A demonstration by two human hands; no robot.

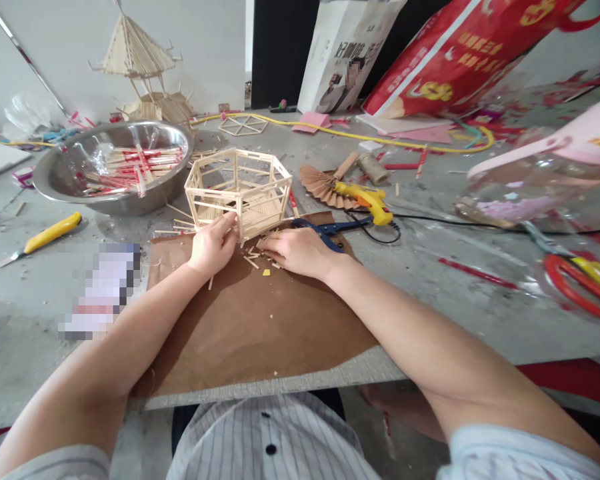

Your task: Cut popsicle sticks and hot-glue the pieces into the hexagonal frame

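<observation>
At 12 o'clock on the brown paper-like sheet (260, 333), the pale many-sided wooden-stick frame (239, 205) could skew if the left hand (213, 247) touching it pushes; the right hand (300, 252) lies at short pale wooden offcuts (251, 263), both grips unclear.

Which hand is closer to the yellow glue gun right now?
Right. The right hand is at small stick pieces, left of the yellow glue gun and nearer the wearer; the left hand is farther left, at the front corner of the open stick frame.
</observation>
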